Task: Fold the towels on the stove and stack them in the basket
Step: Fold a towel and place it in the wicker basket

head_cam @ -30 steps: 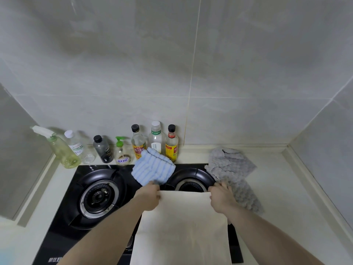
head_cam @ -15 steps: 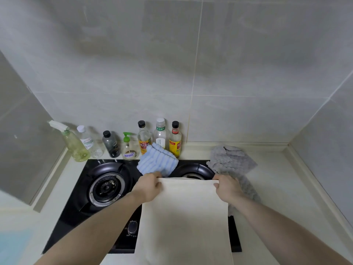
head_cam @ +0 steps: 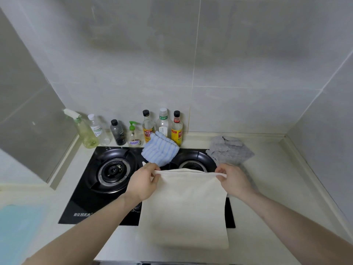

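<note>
A cream towel (head_cam: 184,209) hangs flat over the right half of the black stove (head_cam: 86,199). My left hand (head_cam: 144,181) pinches its top left corner and my right hand (head_cam: 232,180) pinches its top right corner. The towel's lower edge reaches past the stove's front onto the counter. A blue striped towel (head_cam: 160,151) lies crumpled between the two burners at the back. A grey waffle towel (head_cam: 230,150) lies bunched at the stove's back right corner. No basket is in view.
Several bottles (head_cam: 164,124) and a spray bottle (head_cam: 84,129) stand in a row along the back wall behind the stove. The left burner (head_cam: 112,172) is uncovered. Pale counter (head_cam: 277,188) runs to the right, walled at the right side. A light blue surface (head_cam: 17,232) shows at far left.
Both hands have stayed on the cream towel's top corners and lifted them slightly. The camera has tilted, so more of the towel's lower edge and the counter front shows.
</note>
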{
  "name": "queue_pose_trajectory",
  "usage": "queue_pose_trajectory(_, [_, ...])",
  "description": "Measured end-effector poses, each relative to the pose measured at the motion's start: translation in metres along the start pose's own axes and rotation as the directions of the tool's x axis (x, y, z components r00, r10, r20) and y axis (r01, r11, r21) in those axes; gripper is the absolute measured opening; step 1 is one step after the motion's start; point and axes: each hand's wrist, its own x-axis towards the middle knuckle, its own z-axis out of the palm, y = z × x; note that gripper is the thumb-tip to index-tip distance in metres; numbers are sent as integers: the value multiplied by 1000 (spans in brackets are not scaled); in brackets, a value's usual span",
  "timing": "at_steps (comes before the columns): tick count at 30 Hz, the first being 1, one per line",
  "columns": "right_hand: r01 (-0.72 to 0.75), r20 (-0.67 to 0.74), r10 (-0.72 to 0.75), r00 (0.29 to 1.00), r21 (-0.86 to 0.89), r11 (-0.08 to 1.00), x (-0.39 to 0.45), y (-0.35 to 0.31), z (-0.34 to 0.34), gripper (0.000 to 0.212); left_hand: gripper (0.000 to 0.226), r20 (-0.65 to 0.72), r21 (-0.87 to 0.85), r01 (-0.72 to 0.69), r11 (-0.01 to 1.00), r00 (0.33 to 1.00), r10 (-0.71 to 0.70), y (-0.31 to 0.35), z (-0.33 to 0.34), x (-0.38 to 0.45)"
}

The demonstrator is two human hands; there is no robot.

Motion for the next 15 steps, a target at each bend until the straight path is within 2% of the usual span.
queue_pose_trajectory(5, [71,6,-71,997,30,997,-35,2,1,24,13,-70,-2,9,1000,998,-9,10,-5,-46])
queue_pose_trajectory(15, [115,143,-114,983,-3,993,-98,17,33,28,16,-36,58,82,995,996,-80,12,23,-123])
